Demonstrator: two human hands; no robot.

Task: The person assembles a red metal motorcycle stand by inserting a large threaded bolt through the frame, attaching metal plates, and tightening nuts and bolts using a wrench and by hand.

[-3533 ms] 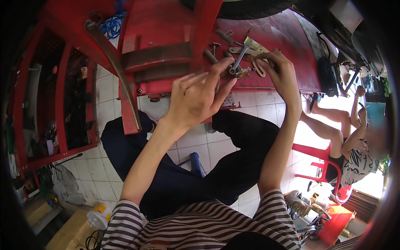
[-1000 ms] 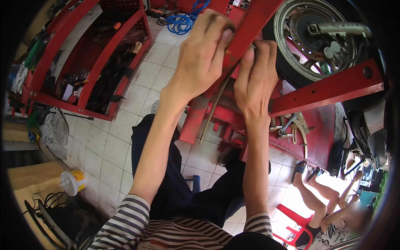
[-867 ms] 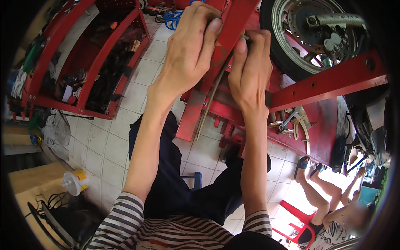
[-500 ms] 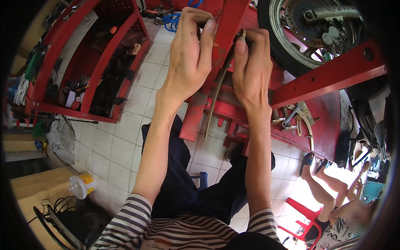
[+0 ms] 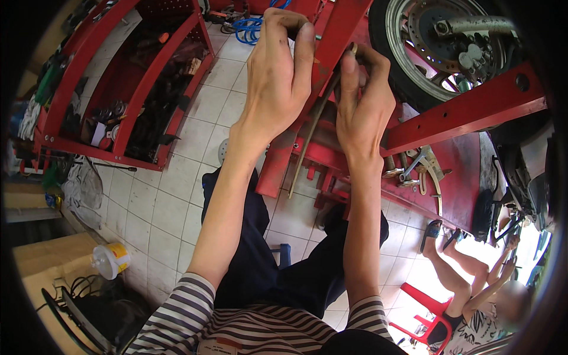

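We sit over a floor of pale square tiles [image 5: 171,201] in a cluttered workshop, and we take the red steel lift frame [image 5: 467,109] as our landmark. Left of it stands one red shelf rack [image 5: 127,77] packed with dark parts and tools. Above its sloping beam sits one motorcycle wheel [image 5: 441,47] with a bright brake disc. On the red deck under that beam lie a few wrenches [image 5: 414,168]; we cannot count them exactly. Far below and left of the frame stands one white tub with a yellow band [image 5: 112,259]. Below and right of it, one red plastic chair [image 5: 429,313] holds another person.

Our two hands meet at the frame's upright post. Our left hand [image 5: 278,77] curls its fingers around the post's edge. Our right hand [image 5: 364,100] pinches the top of one thin brown rod [image 5: 313,127], which runs down along the post.
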